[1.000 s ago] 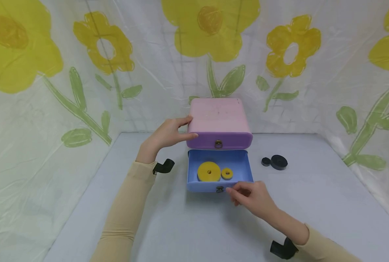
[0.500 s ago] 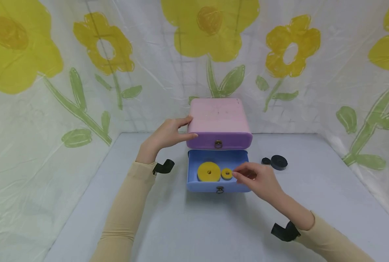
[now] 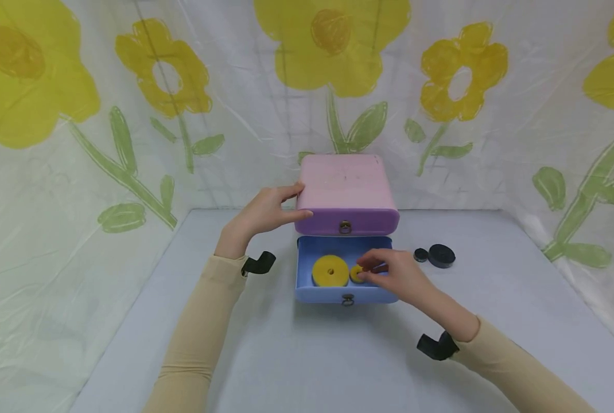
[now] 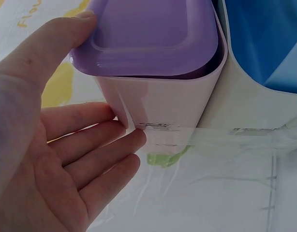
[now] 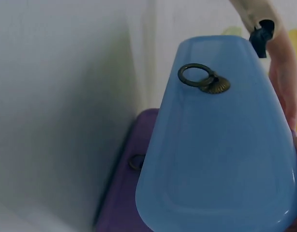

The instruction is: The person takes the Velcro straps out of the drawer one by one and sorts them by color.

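Observation:
My left hand [image 3: 265,212] rests against the left side of a pink box [image 3: 345,180]. Its thumb lies on the purple drawer front [image 4: 139,29], and the fairly straight fingers [image 4: 90,140] touch the pink side. Below, a blue drawer [image 3: 307,295] with a ring pull [image 5: 196,75] is pulled out. In it lie a large yellow disc [image 3: 330,271] and a small yellow disc [image 3: 354,274], each with a centre hole. My right hand [image 3: 402,278] reaches over the drawer's right edge, thumb and fingers curled round the small disc, partly covering it.
Two black discs, one small [image 3: 420,254] and one large [image 3: 442,256], lie on the white table [image 3: 307,355] right of the box. A flower-printed sheet [image 3: 245,137] hangs close behind the box.
My right hand has moved from the drawer's front edge up and over into the drawer, to the small yellow disc. My left hand has stayed in place.

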`<state>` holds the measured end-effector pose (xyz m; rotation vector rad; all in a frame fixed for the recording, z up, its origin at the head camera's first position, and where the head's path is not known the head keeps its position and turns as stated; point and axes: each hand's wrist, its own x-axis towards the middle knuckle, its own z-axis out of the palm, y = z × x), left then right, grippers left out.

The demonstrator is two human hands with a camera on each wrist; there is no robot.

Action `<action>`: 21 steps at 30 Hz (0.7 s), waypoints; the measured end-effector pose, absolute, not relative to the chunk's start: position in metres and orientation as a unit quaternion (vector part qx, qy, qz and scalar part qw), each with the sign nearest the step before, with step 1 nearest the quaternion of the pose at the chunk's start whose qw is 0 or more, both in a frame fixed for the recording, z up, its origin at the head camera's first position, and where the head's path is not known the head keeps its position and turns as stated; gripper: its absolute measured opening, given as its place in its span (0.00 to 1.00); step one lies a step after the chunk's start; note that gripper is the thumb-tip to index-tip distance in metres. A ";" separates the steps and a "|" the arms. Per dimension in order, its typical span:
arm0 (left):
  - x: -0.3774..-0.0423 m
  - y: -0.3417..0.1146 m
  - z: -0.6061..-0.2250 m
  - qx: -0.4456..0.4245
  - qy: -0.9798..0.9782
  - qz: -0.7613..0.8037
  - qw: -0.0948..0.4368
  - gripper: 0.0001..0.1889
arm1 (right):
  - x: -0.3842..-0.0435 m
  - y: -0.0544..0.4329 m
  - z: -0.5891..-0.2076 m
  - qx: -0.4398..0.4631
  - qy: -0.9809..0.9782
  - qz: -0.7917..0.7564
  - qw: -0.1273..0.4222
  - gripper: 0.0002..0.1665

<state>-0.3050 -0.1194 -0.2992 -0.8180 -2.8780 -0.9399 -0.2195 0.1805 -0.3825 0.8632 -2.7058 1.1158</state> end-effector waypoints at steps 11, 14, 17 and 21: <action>-0.305 -0.120 -0.299 -0.263 -0.916 -0.302 0.006 0.45 | -0.236 0.177 -0.376 0.329 -0.897 0.294 0.025 0.21; -0.305 -0.119 -0.299 -0.263 -0.917 -0.301 0.004 0.45 | -0.241 0.177 -0.376 0.337 -0.896 0.289 0.005 0.23; -0.305 -0.120 -0.298 -0.261 -0.917 -0.300 0.004 0.45 | -0.246 0.176 -0.378 0.342 -0.896 0.282 -0.008 0.23; -0.305 -0.120 -0.298 -0.262 -0.918 -0.299 0.005 0.45 | -0.252 0.174 -0.381 0.348 -0.897 0.274 -0.017 0.25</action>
